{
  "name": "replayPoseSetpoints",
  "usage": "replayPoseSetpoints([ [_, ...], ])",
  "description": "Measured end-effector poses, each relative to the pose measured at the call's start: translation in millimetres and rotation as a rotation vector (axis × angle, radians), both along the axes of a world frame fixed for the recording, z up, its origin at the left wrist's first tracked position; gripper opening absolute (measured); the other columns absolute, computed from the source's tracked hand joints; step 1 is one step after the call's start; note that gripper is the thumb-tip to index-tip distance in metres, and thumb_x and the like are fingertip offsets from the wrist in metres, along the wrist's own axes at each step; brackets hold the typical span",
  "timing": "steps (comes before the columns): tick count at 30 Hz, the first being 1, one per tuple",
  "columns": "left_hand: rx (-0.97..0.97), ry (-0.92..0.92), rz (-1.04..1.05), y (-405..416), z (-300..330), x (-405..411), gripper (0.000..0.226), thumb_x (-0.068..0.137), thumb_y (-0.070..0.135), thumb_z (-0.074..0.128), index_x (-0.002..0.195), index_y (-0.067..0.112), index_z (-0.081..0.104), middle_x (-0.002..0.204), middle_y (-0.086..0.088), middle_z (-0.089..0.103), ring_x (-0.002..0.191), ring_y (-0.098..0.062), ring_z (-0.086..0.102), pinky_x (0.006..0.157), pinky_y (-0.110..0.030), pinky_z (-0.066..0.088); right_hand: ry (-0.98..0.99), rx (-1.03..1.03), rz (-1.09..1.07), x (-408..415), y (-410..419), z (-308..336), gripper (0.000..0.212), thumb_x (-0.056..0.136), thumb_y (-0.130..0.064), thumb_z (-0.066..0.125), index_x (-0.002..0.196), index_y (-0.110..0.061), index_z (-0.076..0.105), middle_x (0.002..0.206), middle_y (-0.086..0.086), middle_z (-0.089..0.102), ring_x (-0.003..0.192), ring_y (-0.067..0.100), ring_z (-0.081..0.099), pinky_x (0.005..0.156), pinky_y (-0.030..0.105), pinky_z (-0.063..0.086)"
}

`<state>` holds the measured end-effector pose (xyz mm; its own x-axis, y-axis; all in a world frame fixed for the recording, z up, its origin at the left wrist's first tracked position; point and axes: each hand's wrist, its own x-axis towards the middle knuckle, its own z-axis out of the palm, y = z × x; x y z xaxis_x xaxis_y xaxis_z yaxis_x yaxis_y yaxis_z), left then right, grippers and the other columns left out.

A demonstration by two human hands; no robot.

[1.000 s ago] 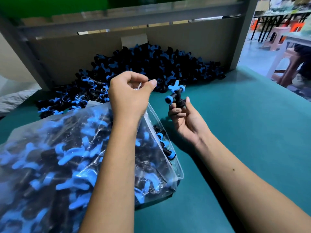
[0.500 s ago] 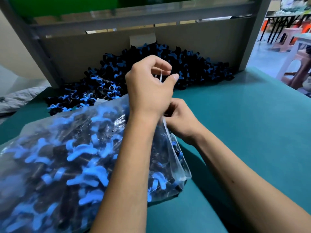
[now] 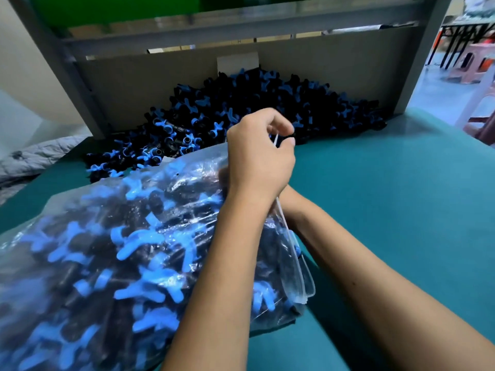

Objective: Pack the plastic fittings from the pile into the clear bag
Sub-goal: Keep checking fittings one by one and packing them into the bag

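A large clear bag (image 3: 112,258) lies on the green table (image 3: 388,210), stuffed with black and blue plastic fittings. My left hand (image 3: 259,156) pinches the bag's open rim and holds it up. My right forearm reaches into the bag's mouth under my left wrist. Only the wrist end of my right hand (image 3: 290,203) shows, and its fingers are hidden inside the bag behind my left hand. The loose pile of fittings (image 3: 241,105) is heaped behind the bag against a grey back panel.
A grey metal frame (image 3: 77,84) and cardboard panel close off the back of the table. Grey cloth (image 3: 32,159) lies at the far left. Pink stools (image 3: 476,62) and another table stand on the floor to the right.
One second ago my right hand held a fitting beside the bag's mouth. It has since moved into the bag and out of sight. My left hand keeps holding the rim.
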<state>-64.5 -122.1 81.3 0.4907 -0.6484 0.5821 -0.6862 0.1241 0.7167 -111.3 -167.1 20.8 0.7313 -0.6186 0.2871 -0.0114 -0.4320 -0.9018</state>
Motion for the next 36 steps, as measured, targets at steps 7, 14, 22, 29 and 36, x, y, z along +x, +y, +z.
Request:
replayPoseSetpoints([
  [7, 0.146, 0.183, 0.284, -2.7, -16.7, 17.4, 0.015, 0.084, 0.008, 0.069, 0.078, 0.021, 0.073, 0.085, 0.008, 0.07, 0.082, -0.012, 0.065, 0.067, -0.024, 0.052, -0.364, 0.341, -0.029, 5.7, -46.4, -19.8, 0.041, 0.08, 0.013, 0.054, 0.057, -0.018, 0.07, 0.05, -0.011, 0.058, 0.045, -0.002, 0.048, 0.046, 0.014, 0.037],
  [14, 0.329, 0.184, 0.224, -6.9, -23.1, 23.7, 0.02, 0.083, 0.008, 0.059, 0.074, 0.02, 0.073, 0.089, 0.002, 0.072, 0.077, -0.018, 0.067, 0.058, -0.024, 0.049, 0.443, -0.419, -0.64, 26.7, -148.9, -46.6, 0.032, 0.087, -0.019, 0.064, 0.119, -0.023, 0.067, 0.12, 0.011, 0.06, 0.114, 0.031, 0.052, 0.097, 0.038, 0.048],
  [22, 0.302, 0.174, 0.227, -9.6, -27.3, 25.9, 0.021, 0.082, 0.002, 0.061, 0.071, 0.016, 0.073, 0.078, 0.007, 0.071, 0.072, -0.01, 0.066, 0.051, -0.016, 0.046, 0.788, -0.65, -0.668, 30.8, -228.4, -43.8, 0.098, 0.08, -0.056, 0.075, 0.155, -0.043, 0.014, 0.166, 0.011, 0.001, 0.151, 0.043, -0.005, 0.113, 0.058, 0.031],
  [29, 0.318, 0.198, 0.211, -8.3, -26.3, 23.5, 0.023, 0.085, 0.005, 0.063, 0.072, 0.022, 0.072, 0.076, 0.011, 0.07, 0.066, -0.003, 0.062, 0.042, -0.01, 0.037, 0.766, -0.746, -0.643, 12.4, -210.4, -42.7, 0.044, 0.085, -0.05, 0.07, 0.12, -0.025, 0.06, 0.113, 0.006, 0.058, 0.127, 0.042, 0.03, 0.084, 0.047, 0.051],
  [36, 0.294, 0.216, 0.198, -9.4, -29.1, 22.8, 0.024, 0.083, 0.008, 0.069, 0.067, 0.025, 0.072, 0.072, 0.014, 0.068, 0.062, -0.001, 0.06, 0.039, -0.011, 0.035, 0.51, -0.652, -0.493, -31.6, -147.6, -45.3, 0.021, 0.091, -0.04, 0.067, 0.105, -0.024, 0.071, 0.1, 0.0, 0.069, 0.1, 0.022, 0.057, 0.096, 0.038, 0.028],
])
